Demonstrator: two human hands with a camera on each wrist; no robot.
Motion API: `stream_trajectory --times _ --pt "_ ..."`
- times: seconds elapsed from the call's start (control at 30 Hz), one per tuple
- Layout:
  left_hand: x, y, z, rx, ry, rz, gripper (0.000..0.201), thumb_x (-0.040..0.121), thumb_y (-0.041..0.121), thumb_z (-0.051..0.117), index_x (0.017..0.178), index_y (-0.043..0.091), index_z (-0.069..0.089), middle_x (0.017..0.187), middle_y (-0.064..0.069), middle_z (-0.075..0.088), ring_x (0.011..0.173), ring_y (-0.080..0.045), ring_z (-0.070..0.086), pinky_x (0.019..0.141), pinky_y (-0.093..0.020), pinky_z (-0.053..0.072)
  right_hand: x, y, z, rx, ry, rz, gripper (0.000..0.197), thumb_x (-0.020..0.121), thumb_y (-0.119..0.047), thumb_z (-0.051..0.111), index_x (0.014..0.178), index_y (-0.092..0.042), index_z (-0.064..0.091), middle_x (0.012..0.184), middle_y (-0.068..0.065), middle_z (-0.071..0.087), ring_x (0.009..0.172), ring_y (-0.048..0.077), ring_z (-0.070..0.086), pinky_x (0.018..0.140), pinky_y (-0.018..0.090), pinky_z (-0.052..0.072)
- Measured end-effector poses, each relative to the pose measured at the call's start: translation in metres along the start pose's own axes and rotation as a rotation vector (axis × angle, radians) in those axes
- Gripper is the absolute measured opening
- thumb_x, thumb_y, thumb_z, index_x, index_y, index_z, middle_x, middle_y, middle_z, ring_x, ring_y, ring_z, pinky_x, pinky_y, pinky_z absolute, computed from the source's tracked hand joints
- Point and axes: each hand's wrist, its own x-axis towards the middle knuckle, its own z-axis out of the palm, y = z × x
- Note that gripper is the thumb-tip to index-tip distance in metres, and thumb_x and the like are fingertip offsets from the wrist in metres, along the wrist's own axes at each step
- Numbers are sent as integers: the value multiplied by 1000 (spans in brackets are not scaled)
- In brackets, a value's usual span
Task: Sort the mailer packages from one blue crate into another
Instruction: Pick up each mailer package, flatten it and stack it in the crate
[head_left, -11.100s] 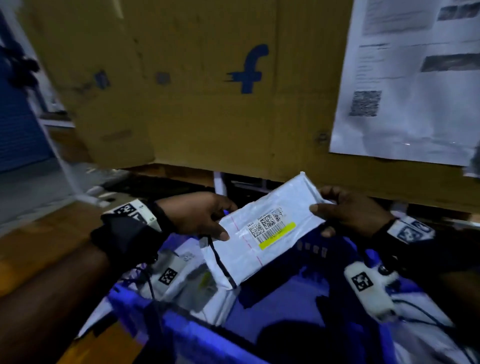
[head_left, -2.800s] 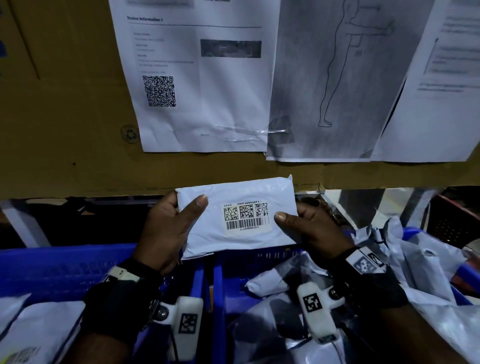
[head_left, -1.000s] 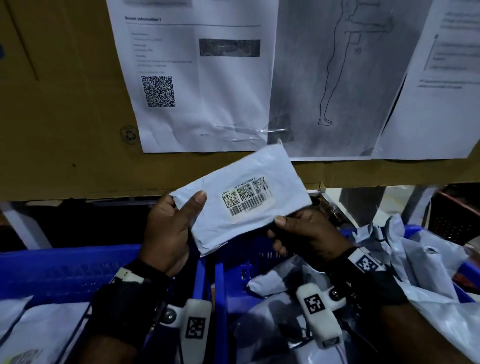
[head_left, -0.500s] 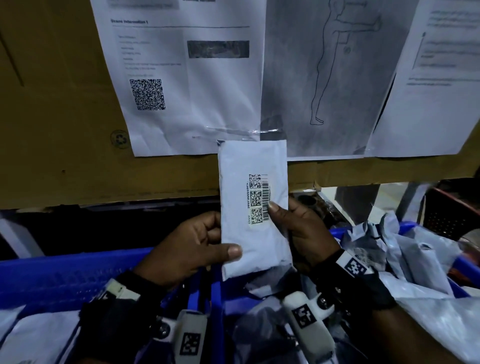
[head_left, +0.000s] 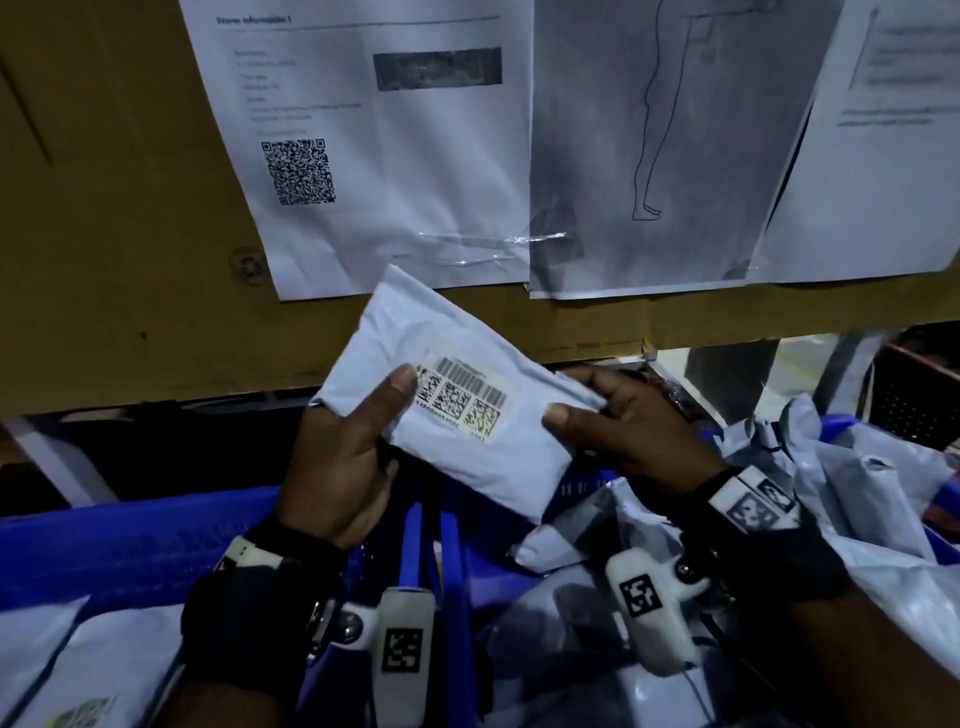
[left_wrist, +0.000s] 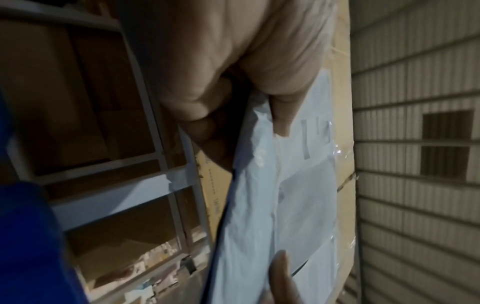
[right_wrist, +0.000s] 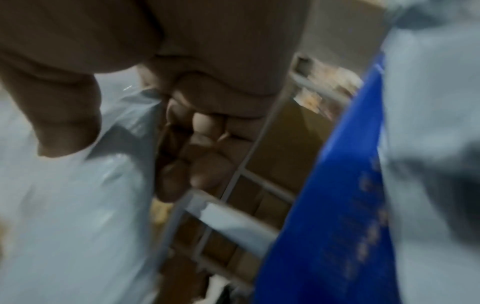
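We are gripping the white mailer (head_left: 457, 395) in left hand (head_left: 343, 457) and right hand (head_left: 634, 431), now tilted from upright, its label (head_left: 462, 400) blurring illegibly.

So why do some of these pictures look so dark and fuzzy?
Head view: the room is dim, but the mailer and its barcode label show fairly clearly between the left hand and right hand. Left wrist view: the hand sits too close, so it looks soft. Right wrist view: everything smears with blur, even the blue crate.
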Motion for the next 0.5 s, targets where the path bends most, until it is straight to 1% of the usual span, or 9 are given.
stream_trajectory --times 0.03,0.07,0.13,0.17,0.23,0.3,0.33,0.4,0.5 --pt "1 1 0 -38 9 20 46 86 7 57 132 7 57 128 -13 65 118 -31 62 98 -48 50 1 2 -1 87 -15 38 50 72 -29 81 118 -17 67 110 17 71 89 29 68 71 41 57" --pt "1 1 2 -67 21 38 45 87 7 56 132 8 57 129 -12 64 119 -30 61 99 -49 49 1 4 0 166 -39 78 59 68 -32 85 122 -19 66 115 20 69 93 34 67 74 46 56" --pt "0 0 5 -98 39 57 40 87 9 57 127 11 61 128 -11 65 118 -29 62 99 -51 49 2 10 8 332 -93 121 72 61 -31 90 126 -15 63 124 20 65 110 41 63 90 58 49" --pt "0 -1 7 -102 42 62 38 86 9 58 123 13 64 127 -11 66 117 -28 63 98 -51 49 2 13 14 421 -121 111 75 62 -25 90 129 -9 60 128 21 62 116 42 59 96 56 48" --pt "-2 -4 8 -96 36 65 33 83 8 59 113 16 72 124 -9 68 115 -27 64 98 -50 49 1 17 27 521 -160 72 72 69 -8 82 134 2 52 132 23 58 122 40 57 99 46 49" --pt "-2 -3 7 -91 33 52 31 82 10 61 109 16 74 122 -10 68 115 -28 64 99 -51 49 1 16 32 525 -144 31 63 77 4 70 136 4 49 134 23 57 123 38 56 102 45 48" --pt "-2 -1 5 -85 36 43 33 81 12 64 113 14 72 123 -11 68 115 -29 64 99 -52 48 1 15 32 516 -127 21 60 79 6 66 136 3 50 133 22 58 123 38 56 102 46 47" --pt "1 4 0 -48 49 30 40 81 12 72 121 10 67 123 -15 67 116 -32 63 99 -52 49 1 12 29 497 -86 8 57 75 1 66 131 3 54 130 21 61 121 39 58 101 46 48" --pt "3 8 -7 8 52 17 41 82 14 66 122 4 64 120 -19 67 112 -36 64 94 -48 53 2 9 24 454 -29 -33 56 73 -7 69 128 0 57 128 20 62 120 37 59 100 46 49"
